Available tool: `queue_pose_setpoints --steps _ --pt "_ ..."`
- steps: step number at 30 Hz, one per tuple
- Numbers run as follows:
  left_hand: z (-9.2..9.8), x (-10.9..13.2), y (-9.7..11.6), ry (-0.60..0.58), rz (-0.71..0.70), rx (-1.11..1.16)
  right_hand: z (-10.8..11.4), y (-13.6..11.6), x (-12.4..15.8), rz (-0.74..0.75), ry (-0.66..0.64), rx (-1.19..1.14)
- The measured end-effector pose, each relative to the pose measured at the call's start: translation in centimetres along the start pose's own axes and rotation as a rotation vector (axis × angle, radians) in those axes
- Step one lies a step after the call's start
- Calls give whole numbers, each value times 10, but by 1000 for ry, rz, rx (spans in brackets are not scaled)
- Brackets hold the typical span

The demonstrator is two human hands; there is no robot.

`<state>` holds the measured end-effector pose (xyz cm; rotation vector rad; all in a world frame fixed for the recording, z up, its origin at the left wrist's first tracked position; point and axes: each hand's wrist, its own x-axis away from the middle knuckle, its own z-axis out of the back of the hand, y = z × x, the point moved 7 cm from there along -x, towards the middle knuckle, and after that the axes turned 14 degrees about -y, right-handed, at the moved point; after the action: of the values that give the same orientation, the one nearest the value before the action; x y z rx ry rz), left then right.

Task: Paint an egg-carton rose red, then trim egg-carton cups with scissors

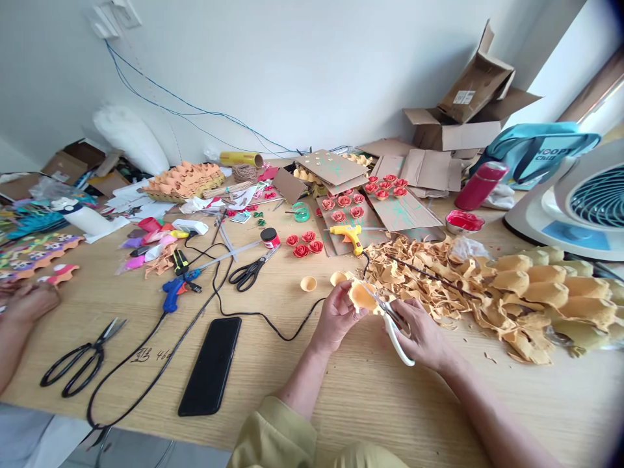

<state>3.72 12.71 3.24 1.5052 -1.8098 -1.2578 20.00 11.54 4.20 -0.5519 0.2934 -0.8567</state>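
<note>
Between the fingers and thumb of my left hand (336, 317) is a pale orange egg-carton cup (361, 296) with a ragged rim. My right hand (420, 333) grips white-handled scissors (400, 343), whose blades reach the right side of that cup. Two smaller trimmed cups stand on the table beyond my left hand, one a round cup (308, 283) and the other a partly hidden cup (338, 278). A heap of torn carton scraps (429, 276) lies beyond my right hand.
A yellow glue gun (350, 235), red paper flowers (308, 247) and black scissors (251, 270) lie farther back. At left are a phone (210, 365), a blue glue gun (174, 291), looping black cables and another person's hand (32, 300). Uncut carton cups (556, 286) are at right.
</note>
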Motion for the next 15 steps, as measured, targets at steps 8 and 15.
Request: queue_pose_setpoints --steps 8,15 --pt "4 0 -1 10 2 24 -2 6 2 -6 8 -29" --pt "5 1 1 12 13 56 -1 5 2 -11 9 -41"
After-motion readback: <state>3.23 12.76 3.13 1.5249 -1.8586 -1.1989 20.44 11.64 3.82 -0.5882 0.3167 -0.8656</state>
